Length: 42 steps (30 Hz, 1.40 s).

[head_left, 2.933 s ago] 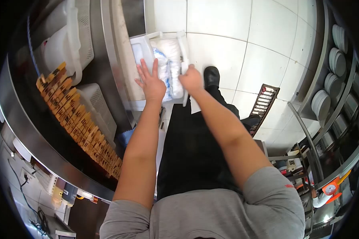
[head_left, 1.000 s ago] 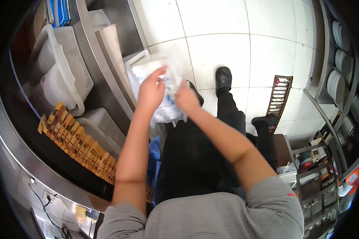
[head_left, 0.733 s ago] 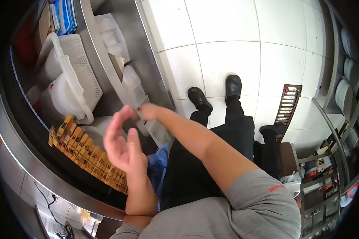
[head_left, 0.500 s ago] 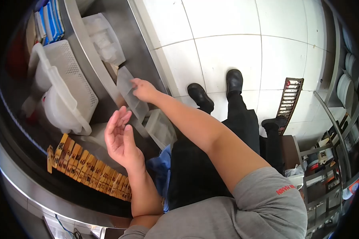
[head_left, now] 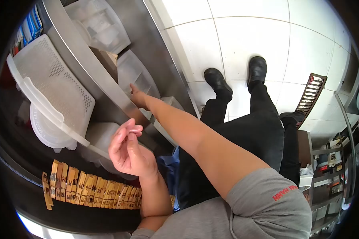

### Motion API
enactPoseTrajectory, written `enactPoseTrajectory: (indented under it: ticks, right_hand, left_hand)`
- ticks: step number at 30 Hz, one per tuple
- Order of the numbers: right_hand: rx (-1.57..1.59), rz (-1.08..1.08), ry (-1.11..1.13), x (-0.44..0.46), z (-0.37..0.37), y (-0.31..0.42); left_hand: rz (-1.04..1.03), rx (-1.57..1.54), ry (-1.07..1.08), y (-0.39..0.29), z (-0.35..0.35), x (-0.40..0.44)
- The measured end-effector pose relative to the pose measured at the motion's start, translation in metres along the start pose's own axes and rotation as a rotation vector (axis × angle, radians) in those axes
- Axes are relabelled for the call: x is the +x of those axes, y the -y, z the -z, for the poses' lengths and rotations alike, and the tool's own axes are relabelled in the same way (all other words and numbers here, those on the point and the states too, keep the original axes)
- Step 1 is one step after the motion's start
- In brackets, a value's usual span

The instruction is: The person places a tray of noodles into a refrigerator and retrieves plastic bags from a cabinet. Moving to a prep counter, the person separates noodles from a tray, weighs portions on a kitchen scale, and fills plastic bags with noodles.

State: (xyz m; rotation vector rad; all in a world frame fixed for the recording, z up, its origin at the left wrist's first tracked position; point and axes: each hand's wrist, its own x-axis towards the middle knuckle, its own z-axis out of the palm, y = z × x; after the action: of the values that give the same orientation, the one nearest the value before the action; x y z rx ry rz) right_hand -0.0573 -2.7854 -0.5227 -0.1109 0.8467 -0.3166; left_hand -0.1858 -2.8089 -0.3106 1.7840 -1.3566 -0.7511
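The white tiled floor [head_left: 251, 36] is filling the upper right, and the steel shelf [head_left: 159, 51] is running slantwise beside it. The white basket [head_left: 62, 85] is standing left of the shelf's raised edge, and the row of wooden tags [head_left: 93, 191] is stretching across the lower left (inked marks are showing on many). On the shelf, the divided clear bin [head_left: 133, 65] is sitting between the farther clear bin [head_left: 97, 24] and the person's legs; its long axis is slanting from upper left to lower right, roughly along the shelf, with its rounded side facing the floor. The blue cloth [head_left: 169, 169] is hanging just beside the left wrist. The left hand [head_left: 131, 153] is cupping loosely, palm upward, its bent fingers standing apart from the palm (whether the thumb tip is touching them, one cannot tell). The right hand [head_left: 139, 98] is resting at or just above the near part of the divided bin, one finger pointing toward the bin's far end; the other fingers are hiding, so their grip cannot be told.
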Motion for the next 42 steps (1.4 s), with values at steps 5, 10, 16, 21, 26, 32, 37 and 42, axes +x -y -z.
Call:
enactPoseTrajectory:
  ticks: [5,10,16,21,26,32,37,42]
  right_hand:
    - [-0.148,-0.049,0.005,-0.005,0.017,0.009]
    - [-0.129,0.116,-0.055,-0.070,0.102,0.031]
    - [-0.170,0.362,-0.366,-0.178,0.200,0.057]
    - [-0.294,0.427,-0.485,-0.210,0.219,0.069]
    - [-0.401,0.389,-0.601,-0.228,0.250,0.098]
    - [-0.252,0.398,-0.635,-0.275,0.301,0.119]
    - [-0.218,0.410,-0.657,-0.293,0.324,0.112]
    - [-0.077,0.436,-0.634,-0.311,0.340,0.107]
  left_hand:
    - [0.025,-0.045,0.059,0.002,-0.012,-0.008]
    - [0.139,0.043,0.044,0.014,-0.009,-0.013]
    - [0.042,0.700,0.452,0.062,-0.049,-0.036]
    - [-0.402,0.921,0.476,0.067,-0.116,-0.025]
    - [-0.399,0.999,0.505,0.074,-0.104,0.001]
    - [-0.362,0.941,0.509,0.075,-0.099,0.010]
    - [-0.341,0.963,0.556,0.071,-0.092,0.005]
    - [-0.257,0.954,0.487,0.083,-0.069,0.013]
